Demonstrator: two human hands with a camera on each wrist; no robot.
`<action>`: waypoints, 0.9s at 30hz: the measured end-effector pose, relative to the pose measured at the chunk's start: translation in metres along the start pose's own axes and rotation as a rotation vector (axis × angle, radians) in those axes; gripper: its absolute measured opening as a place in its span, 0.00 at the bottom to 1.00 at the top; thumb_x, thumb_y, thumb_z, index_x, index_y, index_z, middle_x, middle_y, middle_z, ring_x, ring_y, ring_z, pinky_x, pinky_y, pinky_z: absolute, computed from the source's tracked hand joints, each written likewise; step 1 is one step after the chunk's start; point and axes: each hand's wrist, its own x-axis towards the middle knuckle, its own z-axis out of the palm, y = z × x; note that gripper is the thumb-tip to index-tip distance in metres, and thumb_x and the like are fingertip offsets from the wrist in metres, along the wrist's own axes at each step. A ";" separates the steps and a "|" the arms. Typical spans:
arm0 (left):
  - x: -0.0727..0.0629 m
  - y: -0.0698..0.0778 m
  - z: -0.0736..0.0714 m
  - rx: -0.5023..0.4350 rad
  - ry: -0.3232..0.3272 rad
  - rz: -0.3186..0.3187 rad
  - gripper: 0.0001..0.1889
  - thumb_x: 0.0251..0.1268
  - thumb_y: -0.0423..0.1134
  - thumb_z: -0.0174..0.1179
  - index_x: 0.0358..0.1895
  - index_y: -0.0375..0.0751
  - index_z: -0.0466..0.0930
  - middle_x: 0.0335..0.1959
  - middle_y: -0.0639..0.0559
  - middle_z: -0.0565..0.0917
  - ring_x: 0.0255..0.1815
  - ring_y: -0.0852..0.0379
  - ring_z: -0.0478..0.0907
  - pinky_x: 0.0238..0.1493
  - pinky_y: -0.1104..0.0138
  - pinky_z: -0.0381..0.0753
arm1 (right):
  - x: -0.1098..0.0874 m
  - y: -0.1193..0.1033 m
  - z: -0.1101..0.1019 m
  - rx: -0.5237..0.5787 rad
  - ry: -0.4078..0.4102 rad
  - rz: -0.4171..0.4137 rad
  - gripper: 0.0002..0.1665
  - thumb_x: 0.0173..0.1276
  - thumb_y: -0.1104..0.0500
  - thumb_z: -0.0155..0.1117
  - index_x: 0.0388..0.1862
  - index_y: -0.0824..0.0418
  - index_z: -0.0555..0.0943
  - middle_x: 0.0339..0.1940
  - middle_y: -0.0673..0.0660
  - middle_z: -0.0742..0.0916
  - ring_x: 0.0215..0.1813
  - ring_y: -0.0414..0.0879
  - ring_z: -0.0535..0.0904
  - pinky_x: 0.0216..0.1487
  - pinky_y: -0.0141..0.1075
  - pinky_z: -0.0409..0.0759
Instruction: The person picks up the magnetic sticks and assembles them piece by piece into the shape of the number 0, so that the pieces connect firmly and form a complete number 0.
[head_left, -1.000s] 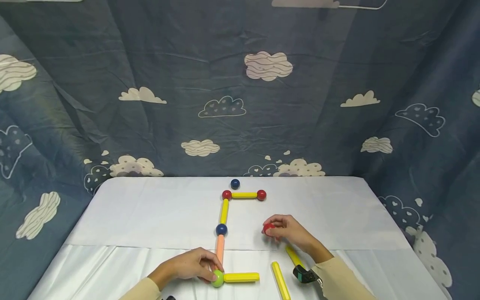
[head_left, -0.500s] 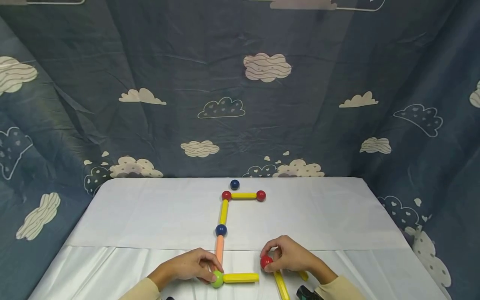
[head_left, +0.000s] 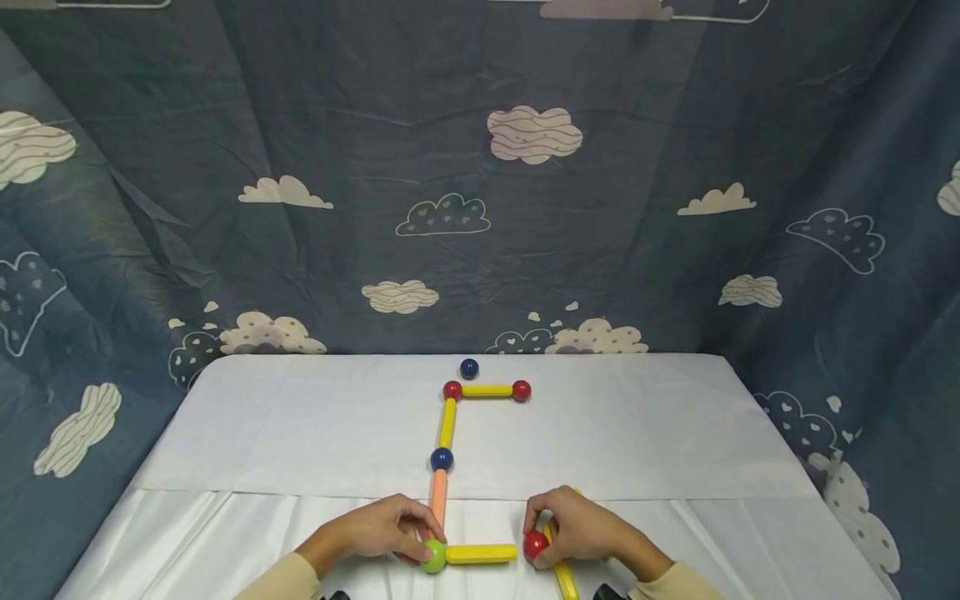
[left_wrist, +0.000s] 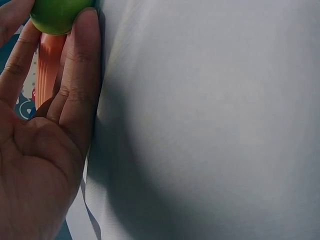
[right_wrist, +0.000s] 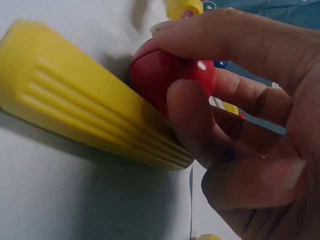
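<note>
My left hand [head_left: 386, 531] pinches a light green ball [head_left: 434, 557] between thumb and fingers. An orange ridged stick [head_left: 439, 492] runs from that ball up to a blue ball [head_left: 442, 458]. To the right of the green ball lies a yellow stick [head_left: 482, 553], its near end touching it. My right hand [head_left: 581, 529] holds a red ball [head_left: 536, 546] with thumb and fingertips, a small gap from the stick's free end. In the right wrist view a loose yellow stick [right_wrist: 90, 95] lies right beside the red ball, partly under the hand.
Beyond the blue ball, a yellow stick [head_left: 447, 423] leads to a red ball [head_left: 452, 391]. Another yellow stick [head_left: 487, 391] joins it to a second red ball [head_left: 521, 391]. A loose dark blue ball [head_left: 469, 368] sits near the far edge of the white tablecloth [head_left: 637, 433].
My right hand has come down toward the near side with the red ball, over the loose yellow sticks, to beside the yellow stick's free end. The left hand has stayed on the green ball.
</note>
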 end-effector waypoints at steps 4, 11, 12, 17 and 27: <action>0.000 -0.003 0.000 -0.012 -0.002 0.011 0.10 0.58 0.29 0.66 0.43 0.35 0.84 0.30 0.52 0.81 0.27 0.63 0.76 0.30 0.75 0.77 | -0.001 0.000 0.001 0.009 -0.006 -0.010 0.16 0.47 0.65 0.78 0.31 0.53 0.80 0.25 0.46 0.79 0.17 0.34 0.66 0.19 0.24 0.64; 0.001 -0.006 0.000 -0.026 -0.003 0.021 0.10 0.58 0.29 0.66 0.43 0.35 0.84 0.29 0.53 0.81 0.27 0.64 0.77 0.30 0.75 0.77 | 0.002 -0.002 0.003 0.004 -0.013 -0.036 0.16 0.47 0.62 0.80 0.30 0.52 0.80 0.19 0.46 0.78 0.17 0.32 0.67 0.18 0.24 0.64; 0.000 -0.006 0.000 -0.028 -0.005 0.022 0.10 0.58 0.29 0.65 0.44 0.35 0.84 0.30 0.52 0.82 0.27 0.64 0.77 0.30 0.75 0.78 | 0.002 -0.003 0.003 0.004 -0.014 -0.035 0.16 0.47 0.62 0.80 0.29 0.51 0.80 0.18 0.46 0.78 0.17 0.32 0.67 0.18 0.24 0.64; 0.000 -0.005 0.000 -0.024 -0.006 0.015 0.10 0.58 0.29 0.65 0.43 0.35 0.84 0.29 0.53 0.82 0.27 0.64 0.77 0.30 0.75 0.78 | 0.004 -0.006 0.001 0.007 -0.024 -0.032 0.16 0.47 0.62 0.80 0.29 0.52 0.80 0.17 0.45 0.77 0.18 0.33 0.67 0.19 0.24 0.64; 0.001 -0.003 0.000 -0.012 0.008 -0.004 0.09 0.58 0.29 0.66 0.43 0.37 0.84 0.29 0.53 0.82 0.26 0.63 0.77 0.30 0.75 0.77 | 0.007 -0.009 -0.002 -0.046 -0.042 -0.051 0.15 0.48 0.63 0.79 0.29 0.52 0.79 0.18 0.43 0.78 0.18 0.31 0.67 0.19 0.23 0.64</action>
